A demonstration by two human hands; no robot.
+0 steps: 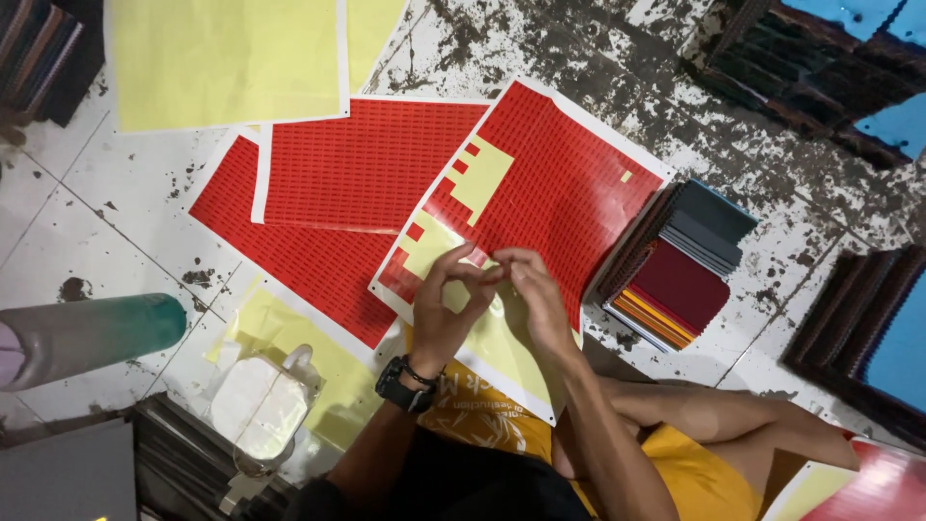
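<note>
A red sticker sheet (550, 183) on yellow backing lies tilted on the tiled floor in front of me; part of its lower left is peeled down to bare yellow. My left hand (446, 304), with a black watch at the wrist, and my right hand (535, 294) meet over that bare yellow area, fingertips pinched together near the sheet's red edge. Whether a small sticker sits between the fingers is too small to tell.
Two more red sheets (367, 164) overlap to the left, with yellow backing sheets (227, 58) above. A stack of spiral notebooks (675, 265) lies to the right, more notebooks (858, 318) farther right. A grey-green bottle (92, 338) and a white plastic bag (260, 400) sit at lower left.
</note>
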